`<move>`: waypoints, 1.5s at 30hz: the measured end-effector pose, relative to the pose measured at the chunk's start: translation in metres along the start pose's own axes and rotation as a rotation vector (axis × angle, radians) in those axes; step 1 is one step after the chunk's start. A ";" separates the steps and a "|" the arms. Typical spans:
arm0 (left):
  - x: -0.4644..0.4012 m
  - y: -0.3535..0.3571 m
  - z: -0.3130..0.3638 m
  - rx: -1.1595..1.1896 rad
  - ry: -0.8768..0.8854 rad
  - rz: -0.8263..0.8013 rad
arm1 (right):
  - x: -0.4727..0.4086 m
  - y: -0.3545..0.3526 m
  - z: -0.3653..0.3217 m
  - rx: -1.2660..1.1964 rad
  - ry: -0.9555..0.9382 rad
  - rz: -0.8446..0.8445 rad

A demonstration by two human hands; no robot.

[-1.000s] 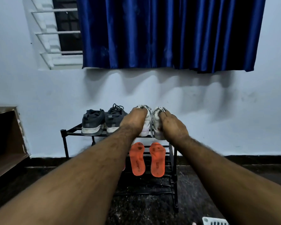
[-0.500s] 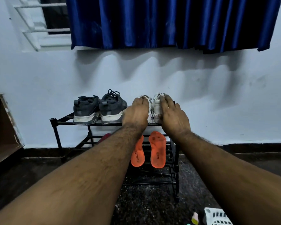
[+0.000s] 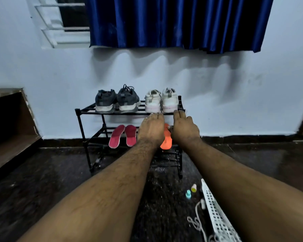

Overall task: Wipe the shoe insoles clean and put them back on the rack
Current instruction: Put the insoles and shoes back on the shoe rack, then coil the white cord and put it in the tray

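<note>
- Left hand [image 3: 151, 129] and right hand [image 3: 184, 130] reach out at frame centre, fingers straight and released, holding nothing — fingertips just below the white shoes [image 3: 162, 101].
- Rack [image 3: 87, 110]: grey shoes [image 3: 117, 101] on the top shelf, left.
- Red insoles [image 3: 123, 136] lean on the lower shelf; an orange insole [image 3: 166, 143] shows between the wrists.

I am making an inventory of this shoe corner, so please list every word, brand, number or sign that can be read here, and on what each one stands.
No text can be read with certainty.
Orange insole: a small dark print mark, too blurred to read.
Dark shoes, white shoes, red insoles: no visible lettering.
Small bottles on the floor: too small to tell.
</note>
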State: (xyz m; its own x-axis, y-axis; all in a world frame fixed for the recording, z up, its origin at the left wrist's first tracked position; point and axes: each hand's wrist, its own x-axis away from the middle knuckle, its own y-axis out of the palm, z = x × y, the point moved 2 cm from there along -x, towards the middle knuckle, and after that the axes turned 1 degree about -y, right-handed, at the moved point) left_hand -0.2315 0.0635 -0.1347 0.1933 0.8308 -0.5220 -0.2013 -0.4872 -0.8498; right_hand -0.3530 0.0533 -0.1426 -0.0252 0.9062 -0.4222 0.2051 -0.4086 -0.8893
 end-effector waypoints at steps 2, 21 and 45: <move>0.032 0.007 0.003 0.048 -0.035 -0.033 | 0.031 0.010 0.000 -0.048 0.025 -0.040; 0.216 0.127 0.036 0.054 -0.027 -0.278 | 0.224 0.117 0.058 -0.105 0.091 -0.278; 0.264 0.277 0.070 0.671 -0.176 -0.307 | 0.269 0.195 0.115 -0.269 0.348 -0.185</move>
State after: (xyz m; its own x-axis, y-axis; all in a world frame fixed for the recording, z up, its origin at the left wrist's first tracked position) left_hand -0.3029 0.1671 -0.5029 0.1898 0.9608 -0.2020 -0.7151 -0.0056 -0.6990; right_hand -0.4324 0.2047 -0.4498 0.2348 0.9624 -0.1363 0.4754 -0.2360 -0.8475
